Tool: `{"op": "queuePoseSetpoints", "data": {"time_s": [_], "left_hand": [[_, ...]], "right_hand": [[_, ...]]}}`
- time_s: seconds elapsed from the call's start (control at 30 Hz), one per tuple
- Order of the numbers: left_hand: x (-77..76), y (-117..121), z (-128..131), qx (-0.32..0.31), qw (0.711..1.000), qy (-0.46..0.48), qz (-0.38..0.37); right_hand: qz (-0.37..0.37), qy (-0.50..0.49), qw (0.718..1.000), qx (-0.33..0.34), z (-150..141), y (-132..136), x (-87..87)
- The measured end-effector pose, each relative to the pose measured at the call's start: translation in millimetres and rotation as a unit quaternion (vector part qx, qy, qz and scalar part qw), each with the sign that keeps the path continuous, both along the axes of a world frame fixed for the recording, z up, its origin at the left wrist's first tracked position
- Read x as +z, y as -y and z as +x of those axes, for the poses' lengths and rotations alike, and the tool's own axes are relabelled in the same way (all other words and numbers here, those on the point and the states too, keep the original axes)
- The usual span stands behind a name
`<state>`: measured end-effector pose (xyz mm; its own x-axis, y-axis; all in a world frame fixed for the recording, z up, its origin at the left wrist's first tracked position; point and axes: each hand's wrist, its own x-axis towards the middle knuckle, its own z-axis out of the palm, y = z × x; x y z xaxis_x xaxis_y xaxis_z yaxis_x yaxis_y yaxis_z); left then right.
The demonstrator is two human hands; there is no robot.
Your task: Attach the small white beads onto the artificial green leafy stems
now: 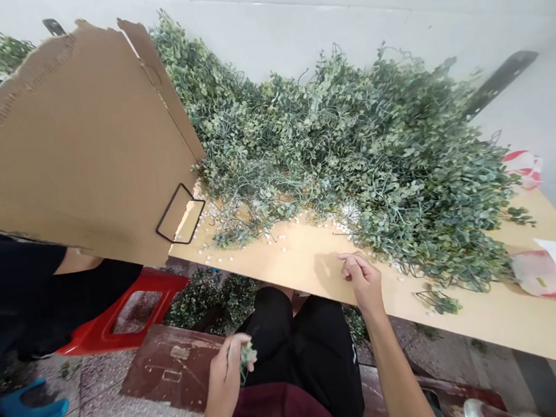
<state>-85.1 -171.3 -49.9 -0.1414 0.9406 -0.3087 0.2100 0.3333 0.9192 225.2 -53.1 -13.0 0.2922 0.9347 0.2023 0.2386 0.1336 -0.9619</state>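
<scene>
below the table (pixel 301 252), left hand (pixel 228 368) grips foliage (pixel 247 355); right (pixel 362 276) loosely curled, empty.

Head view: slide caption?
Left hand holds a green sprig; right hand over the table beside heaped foliage.

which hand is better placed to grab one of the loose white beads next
Probably the right hand: it is at the table, near the white beads. The left hand is off the table, its fingers already holding a green sprig.
</scene>
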Motion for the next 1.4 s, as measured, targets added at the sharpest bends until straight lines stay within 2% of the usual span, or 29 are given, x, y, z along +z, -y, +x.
{"op": "queuePoseSetpoints", "data": {"time_s": [0.07,0.13,0.2,0.23,0.33,0.47,0.57,0.67,0.83,0.93,1.0,1.2,1.33,1.4], "left_hand": [[24.8,-29.0,28.1,-0.002,0.997,0.078,0.018],[45.4,-54.7,55.5,-0.041,0.988,0.141,0.038],[60.8,-74.1,77.6,-0.075,0.976,0.189,0.075],[66.3,-80.7,86.0,-0.09,0.97,0.204,0.097],[74.6,-89.3,100.8,-0.124,0.957,0.229,0.127],[71.7,-86.6,104.2,-0.154,0.948,0.266,0.086],[66.8,-84.6,101.9,-0.167,0.936,0.305,0.051],[66.2,-85.2,99.8,-0.182,0.912,0.367,0.016],[72.7,-89.4,102.2,-0.199,0.859,0.469,-0.048],[73.8,-90.8,107.8,-0.209,0.84,0.495,-0.077],[72.6,-91.4,111.6,-0.201,0.847,0.485,-0.076],[68.4,-99.0,113.1,-0.083,0.921,0.379,0.022],[67.0,-105.7,110.5,-0.109,0.946,0.3,0.055],[65.3,-108.2,111.7,-0.111,0.95,0.286,0.064]], "right_hand": [[0.001,-0.021,0.998,0.059,-8.4,6.8,2.8],[-0.003,-0.016,0.989,0.145,-21.5,16.9,8.9],[-0.01,0.013,0.976,0.219,-36.2,28.2,18.6],[-0.012,0.029,0.972,0.234,-42.9,33.3,24.4],[-0.022,0.083,0.974,0.208,-55.0,43.3,41.4],[-0.038,0.113,0.982,0.148,-49.9,44.7,52.4],[-0.035,0.099,0.988,0.111,-39.1,43.1,50.3],[-0.026,0.078,0.994,0.077,-32.3,41.8,45.0],[-0.008,0.043,0.998,0.049,-35.5,41.1,40.3],[-0.001,0.043,0.998,0.04,-39.7,41.4,40.8],[0.005,0.054,0.998,0.035,-40.8,42.1,41.6],[-0.009,0.076,0.997,0.017,-39.9,43.8,42.0],[-0.056,0.1,0.988,0.104,-47.2,39.4,42.0],[-0.071,0.109,0.984,0.118,-51.0,36.2,42.2]]}}
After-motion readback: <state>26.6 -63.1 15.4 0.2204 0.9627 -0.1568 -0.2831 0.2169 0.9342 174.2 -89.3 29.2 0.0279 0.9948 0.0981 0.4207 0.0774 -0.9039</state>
